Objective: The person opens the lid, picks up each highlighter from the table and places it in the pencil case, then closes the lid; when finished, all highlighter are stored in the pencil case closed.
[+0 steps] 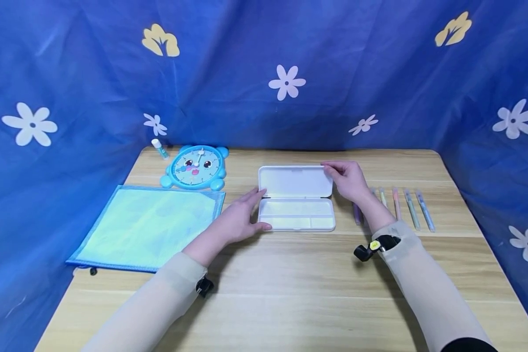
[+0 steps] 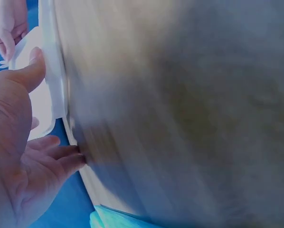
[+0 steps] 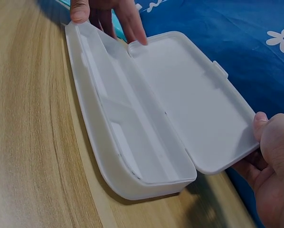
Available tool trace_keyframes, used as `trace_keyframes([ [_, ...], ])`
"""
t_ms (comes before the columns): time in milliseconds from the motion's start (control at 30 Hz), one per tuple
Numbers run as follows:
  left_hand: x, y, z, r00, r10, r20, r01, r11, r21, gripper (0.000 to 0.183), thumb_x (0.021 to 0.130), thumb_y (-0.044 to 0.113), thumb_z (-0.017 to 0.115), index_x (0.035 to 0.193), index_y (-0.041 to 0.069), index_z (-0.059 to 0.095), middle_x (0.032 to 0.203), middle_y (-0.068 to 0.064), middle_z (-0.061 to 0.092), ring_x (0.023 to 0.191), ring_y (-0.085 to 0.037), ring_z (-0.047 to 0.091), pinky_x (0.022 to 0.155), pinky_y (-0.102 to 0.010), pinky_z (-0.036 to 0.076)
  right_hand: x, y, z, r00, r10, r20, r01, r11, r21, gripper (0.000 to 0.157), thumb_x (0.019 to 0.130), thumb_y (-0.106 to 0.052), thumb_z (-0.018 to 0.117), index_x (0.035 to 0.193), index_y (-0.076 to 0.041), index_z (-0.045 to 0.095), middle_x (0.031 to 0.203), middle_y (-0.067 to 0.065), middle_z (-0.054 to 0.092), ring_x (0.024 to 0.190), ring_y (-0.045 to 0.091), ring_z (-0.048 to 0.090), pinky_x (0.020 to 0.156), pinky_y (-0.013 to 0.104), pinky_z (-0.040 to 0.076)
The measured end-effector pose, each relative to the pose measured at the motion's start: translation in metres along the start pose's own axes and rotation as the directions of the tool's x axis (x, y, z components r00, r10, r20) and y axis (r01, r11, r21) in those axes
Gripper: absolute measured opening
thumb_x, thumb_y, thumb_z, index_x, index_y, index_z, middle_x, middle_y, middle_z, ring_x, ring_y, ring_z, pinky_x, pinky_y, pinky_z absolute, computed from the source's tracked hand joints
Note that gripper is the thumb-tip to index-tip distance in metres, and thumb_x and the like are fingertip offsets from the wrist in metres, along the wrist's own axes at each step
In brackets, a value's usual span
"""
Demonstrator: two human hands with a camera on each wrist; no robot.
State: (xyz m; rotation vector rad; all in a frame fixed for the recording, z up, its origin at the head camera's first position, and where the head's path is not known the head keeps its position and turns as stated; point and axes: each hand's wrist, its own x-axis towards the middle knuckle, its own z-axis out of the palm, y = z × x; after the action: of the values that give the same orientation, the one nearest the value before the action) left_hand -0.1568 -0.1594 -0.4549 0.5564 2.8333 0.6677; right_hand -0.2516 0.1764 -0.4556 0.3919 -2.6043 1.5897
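A white pencil case [image 1: 297, 221] lies opened out on the table, its divided tray towards me and its lid [image 1: 295, 181] folded back on the far side. My left hand [image 1: 239, 217] holds the case's left end, thumb at the near corner and fingers by the hinge side. In the right wrist view that thumb [image 3: 79, 12] lies on the tray's rim. At the lid's far right corner, my right hand [image 1: 349, 181] pinches the edge between thumb and fingers. The tray's compartments [image 3: 132, 114] hold nothing.
Several coloured pens [image 1: 411, 210] lie right of the case, partly behind the right forearm. On the left are a blue mesh zip bag [image 1: 149, 227], a blue toy clock [image 1: 196, 168] and a glue stick [image 1: 160, 148]. A blue flowered cloth [image 1: 229, 98] hangs behind the table.
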Motion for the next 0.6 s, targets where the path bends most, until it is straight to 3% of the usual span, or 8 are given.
trace_keyframes([
  [333,0.009,0.004,-0.004,0.997,-0.006,0.079,0.001,0.998,0.062,0.116,0.088,0.059,0.081,0.170,0.009,0.015,0.175,-0.015,0.008,0.153,-0.042,0.030,0.123,-0.049,0.031,-0.001,0.001,-0.001,1.000,0.019,-0.002,-0.019,1.000,-0.006,0.027,0.109,-0.014,0.063,0.129,-0.001,0.076,0.126,0.016,0.074,0.124,0.027,0.066,0.106,0.044,0.052],
  [600,0.012,0.003,-0.005,0.995,-0.010,0.101,0.003,0.997,0.076,0.118,0.088,0.061,0.080,0.170,0.009,0.012,0.176,-0.013,0.004,0.152,-0.042,0.033,0.122,-0.048,0.033,0.002,0.004,0.000,1.000,0.021,-0.002,-0.021,1.000,-0.011,0.027,0.109,-0.016,0.063,0.129,-0.004,0.077,0.125,0.015,0.075,0.121,0.026,0.067,0.105,0.045,0.053],
])
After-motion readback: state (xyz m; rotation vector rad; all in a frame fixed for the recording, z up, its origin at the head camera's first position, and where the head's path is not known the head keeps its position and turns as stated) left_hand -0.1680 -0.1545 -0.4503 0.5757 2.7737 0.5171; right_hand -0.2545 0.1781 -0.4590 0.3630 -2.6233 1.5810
